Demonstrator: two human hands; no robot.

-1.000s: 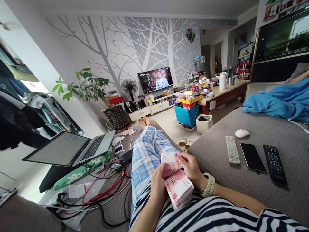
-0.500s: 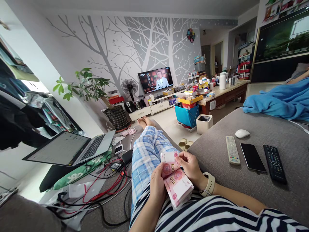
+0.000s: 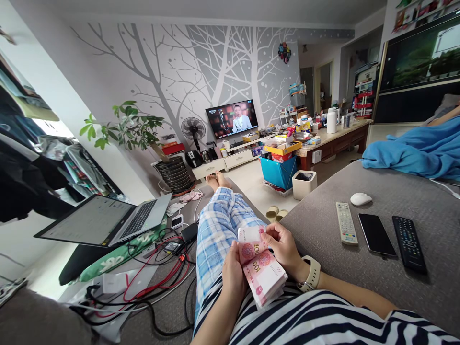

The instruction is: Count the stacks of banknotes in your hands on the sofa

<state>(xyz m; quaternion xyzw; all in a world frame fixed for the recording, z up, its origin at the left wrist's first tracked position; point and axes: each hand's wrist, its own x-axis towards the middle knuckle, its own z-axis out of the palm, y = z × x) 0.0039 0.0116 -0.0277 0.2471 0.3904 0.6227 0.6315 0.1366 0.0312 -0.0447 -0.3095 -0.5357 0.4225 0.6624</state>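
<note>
A thick stack of pink 100 banknotes [image 3: 264, 278] rests over my lap, above my striped shirt and blue plaid trousers [image 3: 219, 225]. My left hand [image 3: 233, 273] is closed around the stack's left side, thumb on top. My right hand [image 3: 283, 247], with a pale watch at the wrist, pinches the top notes, which are bent upward away from the pile.
On the grey sofa [image 3: 395, 191] to my right lie a white remote [image 3: 345, 223], a black phone [image 3: 376, 234], a black remote [image 3: 408, 243] and a white mouse [image 3: 360, 198]. An open laptop [image 3: 108, 219] and tangled cables [image 3: 158, 268] sit at my left. A blue blanket [image 3: 417, 148] lies far right.
The stack and both hands have shifted slightly left and down. My right fingers keep working the top notes.
</note>
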